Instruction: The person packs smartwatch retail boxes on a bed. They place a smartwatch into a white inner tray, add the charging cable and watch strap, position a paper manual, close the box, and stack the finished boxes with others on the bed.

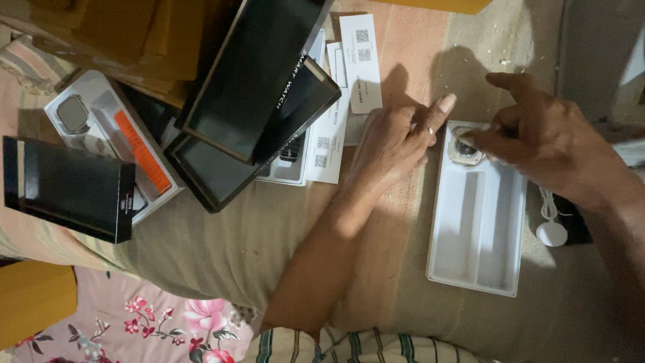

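A white moulded tray (478, 235) lies on a beige cloth. At its top end sits a pale smartwatch body (465, 150). My right hand (547, 138) pinches the watch body with thumb and fingers, the index finger raised. My left hand (398, 138) rests at the tray's upper left corner, index finger stretched along the edge, holding nothing that I can see.
A white round charger puck (551, 233) with its cable lies right of the tray. To the left are black box lids (259, 74), a black sleeve (67, 188), another white tray with a watch and orange strap (142, 153), and white leaflets (359, 60). Yellow cartons stand at the back.
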{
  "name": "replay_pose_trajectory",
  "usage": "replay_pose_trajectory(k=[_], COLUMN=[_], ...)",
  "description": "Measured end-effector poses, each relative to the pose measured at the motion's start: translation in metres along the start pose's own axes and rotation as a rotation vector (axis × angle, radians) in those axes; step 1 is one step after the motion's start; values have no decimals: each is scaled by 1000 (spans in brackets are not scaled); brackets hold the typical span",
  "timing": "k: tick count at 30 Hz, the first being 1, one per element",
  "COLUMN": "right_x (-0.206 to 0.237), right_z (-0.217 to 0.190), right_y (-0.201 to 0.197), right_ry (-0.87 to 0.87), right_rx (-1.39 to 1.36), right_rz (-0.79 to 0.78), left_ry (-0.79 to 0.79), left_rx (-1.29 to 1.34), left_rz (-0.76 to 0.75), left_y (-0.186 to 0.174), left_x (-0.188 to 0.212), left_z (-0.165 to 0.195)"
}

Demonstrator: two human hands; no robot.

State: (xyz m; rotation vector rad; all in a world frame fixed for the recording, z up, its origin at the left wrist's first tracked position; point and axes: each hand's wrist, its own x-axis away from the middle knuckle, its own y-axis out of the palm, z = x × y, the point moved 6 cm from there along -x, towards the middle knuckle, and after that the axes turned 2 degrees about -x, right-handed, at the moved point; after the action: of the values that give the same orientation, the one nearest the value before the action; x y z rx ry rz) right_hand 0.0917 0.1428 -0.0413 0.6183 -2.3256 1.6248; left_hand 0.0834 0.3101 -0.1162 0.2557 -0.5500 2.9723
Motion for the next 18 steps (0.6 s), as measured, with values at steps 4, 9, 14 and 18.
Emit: replay_pose_trajectory(k=[4, 9, 14, 18], right_x=[-3, -8, -8, -8], right_z=[5, 8, 8, 7], right_y=[3, 7, 8, 7], right_ry=[-11, -95, -125, -89], right_rx=[-9, -40, -26, 25], right_rz=[3, 56, 61, 45], left_ry=[143, 154, 196, 248], left_rx=[-263, -346, -291, -273], left_rz=[83, 109, 136, 186], left_y=[4, 11, 7, 2], left_x=[0, -2, 3, 8], left_z=[2, -3, 2, 10])
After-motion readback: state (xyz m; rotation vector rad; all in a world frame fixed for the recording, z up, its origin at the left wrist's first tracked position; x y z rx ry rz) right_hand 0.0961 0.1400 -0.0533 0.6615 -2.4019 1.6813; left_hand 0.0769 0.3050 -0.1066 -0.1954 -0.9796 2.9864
